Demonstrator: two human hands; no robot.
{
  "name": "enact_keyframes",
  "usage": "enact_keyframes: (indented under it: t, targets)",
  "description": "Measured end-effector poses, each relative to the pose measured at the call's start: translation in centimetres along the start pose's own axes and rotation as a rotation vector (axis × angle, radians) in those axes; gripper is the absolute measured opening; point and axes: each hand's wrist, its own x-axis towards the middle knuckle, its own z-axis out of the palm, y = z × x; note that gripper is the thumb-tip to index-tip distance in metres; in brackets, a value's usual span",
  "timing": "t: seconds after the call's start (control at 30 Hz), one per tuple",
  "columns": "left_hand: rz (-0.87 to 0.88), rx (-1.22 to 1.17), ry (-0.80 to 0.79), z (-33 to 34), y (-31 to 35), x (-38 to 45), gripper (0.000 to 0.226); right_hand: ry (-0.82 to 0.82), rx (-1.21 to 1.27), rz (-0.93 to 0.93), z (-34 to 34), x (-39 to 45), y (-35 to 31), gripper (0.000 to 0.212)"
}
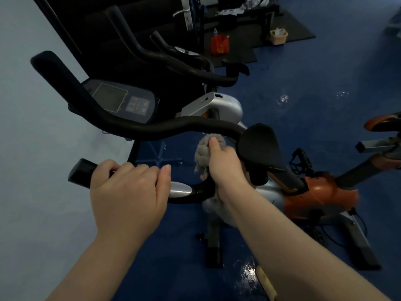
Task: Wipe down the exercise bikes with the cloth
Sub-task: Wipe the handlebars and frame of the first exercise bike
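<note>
Black curved handlebar end (86,172) is gripped by left hand (128,192) fingers. Crumpled grey cloth (205,153) is held by right hand (225,164), probably pressed against handlebar bend beyond the fingers.

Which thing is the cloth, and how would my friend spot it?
Find the nearest bike's black handlebar, which curves across the middle. Just under its right end, beside the black pad, the right hand grips the cloth. It is the only grey, fluffy, crumpled thing among hard, smooth bike parts.

Gym: exercise bikes (217,118), floor mats (288,25)
</note>
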Motion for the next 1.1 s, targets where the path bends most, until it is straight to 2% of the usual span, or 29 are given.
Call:
enact_keyframes:
  t: [0.1, 0.23, 0.3, 0.4, 0.53, 0.63, 0.73, 0.8, 0.9, 0.97, 1.03, 1.1]
  targets:
    - [-0.002, -0.004, 0.027, 0.1, 0.1, -0.1, 0.051, 0.044, -0.048, -0.113, 0.1, -1.7, 1.3, 0.035]
    - [-0.003, -0.005, 0.041, 0.3, 0.0, -0.1, 0.05, 0.031, -0.162, -0.084, 0.1, 0.9, -0.9, 0.035]
    - [-0.009, -0.001, 0.035, 0.1, 0.1, 0.0, 0.051, 0.068, -0.151, -0.177, 0.4, 1.3, -1.4, 0.035]
    - [-0.028, 0.006, 0.036, 0.0, 0.3, 0.0, 0.051, 0.116, -0.3, -0.319, 0.0, -0.9, 0.5, 0.033]
    - [-0.017, 0.009, 0.033, 0.1, 0.0, -0.1, 0.048, -0.025, -0.307, -0.52, -0.3, -5.0, 4.1, 0.051]
    - [0.048, 0.001, 0.024, -0.1, -0.4, -0.5, 0.044, -0.062, -0.603, -0.771, -0.5, -5.9, 3.9, 0.057]
    - [0.078, -0.031, 0.022, -0.6, -1.7, -0.9, 0.037, -0.299, -0.798, -0.994, -3.1, -4.0, 2.5, 0.053]
    - [0.043, 0.009, 0.037, -1.3, -2.8, -1.3, 0.031, -0.387, -0.836, -1.077, -4.7, -2.8, 2.9, 0.045]
    - [-0.069, 0.052, 0.048, -1.9, -3.8, -1.9, 0.024, -0.149, -0.811, -1.03, -1.9, -4.6, 3.3, 0.036]
    - [-0.169, -0.061, 0.032, -2.0, -4.1, -1.8, 0.026, -0.035, -0.844, -1.046, 1.4, -5.9, 2.7, 0.036]
    - [-0.274, -0.239, 0.005, -2.1, -4.1, -1.7, 0.032, -0.078, -0.916, -1.138, 1.9, -6.0, 1.4, 0.032]
    - [-0.35, -0.391, -0.012, -2.3, -4.0, -1.8, 0.036, -0.21, -0.987, -1.241, 0.5, -4.9, 1.0, 0.024]
